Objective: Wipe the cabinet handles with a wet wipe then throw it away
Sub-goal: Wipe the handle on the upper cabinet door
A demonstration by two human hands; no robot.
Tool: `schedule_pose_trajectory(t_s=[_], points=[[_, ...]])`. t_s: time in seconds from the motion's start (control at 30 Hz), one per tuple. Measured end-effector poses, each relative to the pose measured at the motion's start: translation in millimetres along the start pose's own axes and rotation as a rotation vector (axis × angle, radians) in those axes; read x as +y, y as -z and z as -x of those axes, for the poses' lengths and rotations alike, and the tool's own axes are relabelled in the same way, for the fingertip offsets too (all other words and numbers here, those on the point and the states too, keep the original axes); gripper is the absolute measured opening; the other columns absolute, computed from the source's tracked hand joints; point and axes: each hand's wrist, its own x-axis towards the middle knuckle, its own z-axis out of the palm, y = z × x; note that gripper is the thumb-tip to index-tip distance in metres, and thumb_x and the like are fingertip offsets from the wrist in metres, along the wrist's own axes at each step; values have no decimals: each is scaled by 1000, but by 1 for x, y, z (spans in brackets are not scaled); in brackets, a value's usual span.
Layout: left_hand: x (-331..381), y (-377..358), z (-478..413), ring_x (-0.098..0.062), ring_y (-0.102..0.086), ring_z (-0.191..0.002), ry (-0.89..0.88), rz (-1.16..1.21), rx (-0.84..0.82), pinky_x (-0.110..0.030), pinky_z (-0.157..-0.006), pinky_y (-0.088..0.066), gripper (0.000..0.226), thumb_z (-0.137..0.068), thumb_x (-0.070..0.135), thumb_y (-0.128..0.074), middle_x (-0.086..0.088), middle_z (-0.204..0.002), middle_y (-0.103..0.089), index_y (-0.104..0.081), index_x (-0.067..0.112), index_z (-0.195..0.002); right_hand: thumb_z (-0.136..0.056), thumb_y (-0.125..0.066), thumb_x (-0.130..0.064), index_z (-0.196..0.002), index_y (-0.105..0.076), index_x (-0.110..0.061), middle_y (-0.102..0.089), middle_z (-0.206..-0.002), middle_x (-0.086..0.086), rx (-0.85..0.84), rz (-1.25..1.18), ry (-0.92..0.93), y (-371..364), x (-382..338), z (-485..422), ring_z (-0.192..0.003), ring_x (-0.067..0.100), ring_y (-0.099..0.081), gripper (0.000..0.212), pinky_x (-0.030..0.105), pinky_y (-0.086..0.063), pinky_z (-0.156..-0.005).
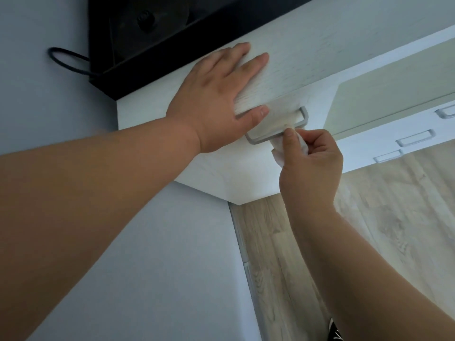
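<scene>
In the head view, at centre frame, our left hand point(216, 94) lies flat with straight fingers, likely bracing the drawer front point(295, 70). Our right hand point(310, 163) pinches the wet wipe point(277, 153) against the grey handle point(258, 141) to rub it.

No text, label, brand, number or sign can be read anywhere in this view

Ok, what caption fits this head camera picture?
Right hand presses a wet wipe to the cabinet handle while the left hand rests on the cabinet.
</scene>
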Motion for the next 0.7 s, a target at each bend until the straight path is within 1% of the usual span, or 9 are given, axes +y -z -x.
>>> schedule_pose_trajectory(t_s=[0.07,0.17,0.27,0.37,0.47,0.53,0.57,0.6,0.7], points=[[0,2,1,-24,-6,-160,-5,-6,-44,-45,-131,-10,81,-95,74,-31,5,-175,-5,-8,40,-166,-96,-71,-30,-89,-67,-17,-73,-82,-8,-24,12,-18,-1,-2,5,-76,6,-73,15,28,-62,-71],[-8,6,12,-21,2,-162,-40,17,-108,-43,-131,-3,76,-98,70,-25,5,-176,4,-2,42,-165,-94,-72,-31,-87,-70,-18,-73,-76,-10,-22,52,-22,10,-12,-2,-71,4,-72,15,34,-63,-72],[-26,7,31,-23,2,-162,-126,-19,-129,-43,-131,-3,72,-102,64,-24,1,-176,5,-1,41,-166,-93,-73,-32,-85,-71,-20,-73,-75,-13,21,37,-17,18,-16,-9,-72,3,-71,14,40,-64,-75],[-37,2,32,-29,-7,-161,-133,-70,-76,-48,-130,-10,70,-103,63,-24,-5,-176,-3,-6,38,-166,-95,-72,-27,-87,-69,-16,-70,-72,-13,20,26,-20,7,-9,-1,-70,0,-70,14,40,-64,-75],[-36,0,29,-31,-10,-161,-142,-79,-61,-50,-130,-12,70,-104,64,-24,-6,-175,-5,-8,37,-166,-95,-73,-29,-86,-69,-16,-71,-75,-10,-92,66,-8,-5,0,13,-73,5,-71,16,39,-63,-75],[-38,-1,30,-32,-12,-160,-149,-69,-46,-50,-130,-13,70,-104,63,-27,-7,-175,-7,-11,35,-166,-94,-74,-30,-84,-70,-19,-72,-77,-13,-119,91,0,-5,2,12,-75,5,-70,16,31,-62,-73],[-39,-2,30,-33,-13,-160,-153,-65,-36,-51,-129,-14,70,-104,63,-28,-8,-175,-9,-13,34,-166,-94,-75,-31,-83,-70,-21,-72,-77,-14,-98,100,15,-2,2,9,-74,3,-69,16,27,-60,-71],[-40,-3,29,-34,-14,-159,-158,-60,-27,-53,-129,-16,70,-104,63,-28,-8,-175,-10,-14,34,-166,-94,-75,-32,-83,-70,-23,-72,-78,-15,-55,96,30,1,1,5,-75,1,-69,15,25,-59,-70],[-42,-5,28,-33,-14,-159,-155,-58,-21,-52,-129,-16,70,-104,64,-28,-7,-175,-9,-13,35,-166,-94,-75,-32,-83,-68,-26,-73,-80,-15,53,53,61,0,2,1,-78,2,-70,14,30,-62,-73]])
